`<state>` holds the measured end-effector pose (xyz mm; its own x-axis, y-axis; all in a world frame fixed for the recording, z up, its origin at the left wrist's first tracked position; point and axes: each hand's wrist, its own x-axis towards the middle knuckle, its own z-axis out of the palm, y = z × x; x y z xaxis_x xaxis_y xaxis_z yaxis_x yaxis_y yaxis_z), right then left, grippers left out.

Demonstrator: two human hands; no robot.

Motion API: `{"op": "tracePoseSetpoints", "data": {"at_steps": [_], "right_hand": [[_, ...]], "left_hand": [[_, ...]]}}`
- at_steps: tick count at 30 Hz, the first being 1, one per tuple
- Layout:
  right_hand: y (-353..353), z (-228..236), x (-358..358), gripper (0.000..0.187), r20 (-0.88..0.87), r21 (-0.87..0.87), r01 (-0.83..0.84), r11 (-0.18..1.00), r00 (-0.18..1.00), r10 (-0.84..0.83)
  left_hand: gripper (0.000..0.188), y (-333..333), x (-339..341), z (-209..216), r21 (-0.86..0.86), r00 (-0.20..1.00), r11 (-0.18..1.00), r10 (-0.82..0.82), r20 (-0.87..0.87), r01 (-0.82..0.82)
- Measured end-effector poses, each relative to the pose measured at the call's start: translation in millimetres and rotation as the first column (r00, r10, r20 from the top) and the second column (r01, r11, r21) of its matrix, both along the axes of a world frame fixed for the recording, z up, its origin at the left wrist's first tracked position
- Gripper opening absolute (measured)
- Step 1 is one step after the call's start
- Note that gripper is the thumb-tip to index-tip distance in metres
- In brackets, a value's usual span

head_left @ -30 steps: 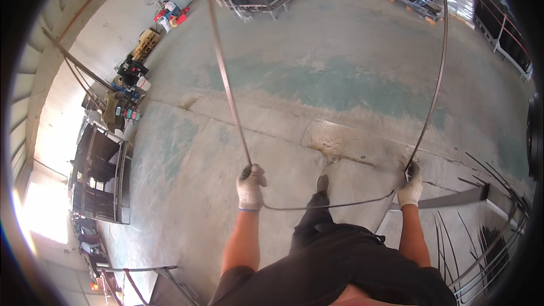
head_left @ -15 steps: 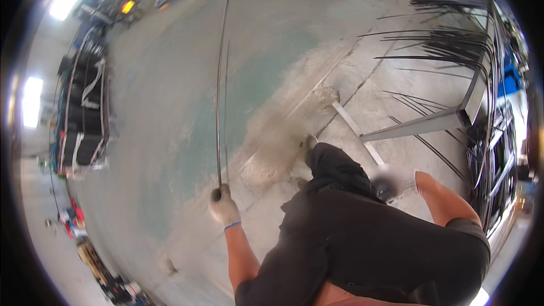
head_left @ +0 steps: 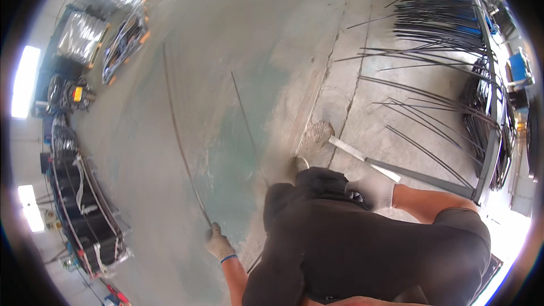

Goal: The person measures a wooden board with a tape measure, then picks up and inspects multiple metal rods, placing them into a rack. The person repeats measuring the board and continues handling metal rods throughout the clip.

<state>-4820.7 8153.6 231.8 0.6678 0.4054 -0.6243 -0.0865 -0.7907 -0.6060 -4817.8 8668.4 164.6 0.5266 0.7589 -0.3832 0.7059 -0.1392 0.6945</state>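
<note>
My left hand (head_left: 220, 242), in a pale work glove with a blue cuff band, is closed around a long thin dark rod (head_left: 182, 147). The rod slants away from the hand toward the far left, slightly bowed. To its right runs a second thin dark line (head_left: 248, 122) over the floor; I cannot tell whether it is another rod or a shadow. My right hand (head_left: 375, 190), also gloved, is bent in beside my dark trousers. Blur smears its fingers, so whether it holds anything is unclear.
On the right, a metal rack (head_left: 494, 136) carries many thin black rods (head_left: 436, 20), their ends jutting over the floor. A grey rack leg (head_left: 419, 177) reaches close to my right arm. At the left stand a black wrapped stack (head_left: 85, 204) and foil-wrapped pallets (head_left: 82, 37).
My view has turned, with the rack and stacks shifting in it. The rod in my left hand now leans farther left. My right hand has come in closer to my body.
</note>
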Motion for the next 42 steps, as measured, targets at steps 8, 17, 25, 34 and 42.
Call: {"op": "tracePoseSetpoints", "data": {"at_steps": [8,17,25,34,42], "right_hand": [[-16,8,173,0.03,0.107,-0.036,0.241,0.97,0.966,-0.236],[-37,12,367,0.052,-0.359,-0.14,0.473,0.87,0.794,-0.49],[-111,-33,560,0.067,-0.345,-0.07,0.717,0.694,0.635,-0.691],[-254,27,803,0.043,-0.084,-0.095,0.914,0.394,0.387,-0.918],[-375,31,1005,0.035,0.038,-0.171,0.873,0.456,0.469,-0.883]], "left_hand": [[0.031,-41,316,-33,-0.106,0.988,0.985,-0.124,0.092,0.133],[0.027,-135,709,-35,-0.034,0.914,0.923,-0.373,0.159,0.383],[0.025,-244,997,-38,-0.133,0.867,0.859,-0.475,0.151,0.494],[0.026,-426,1194,-41,-0.202,0.892,0.869,-0.436,0.12,0.451],[0.021,-605,1407,-61,-0.232,0.9,0.87,-0.427,0.084,0.434]]}}
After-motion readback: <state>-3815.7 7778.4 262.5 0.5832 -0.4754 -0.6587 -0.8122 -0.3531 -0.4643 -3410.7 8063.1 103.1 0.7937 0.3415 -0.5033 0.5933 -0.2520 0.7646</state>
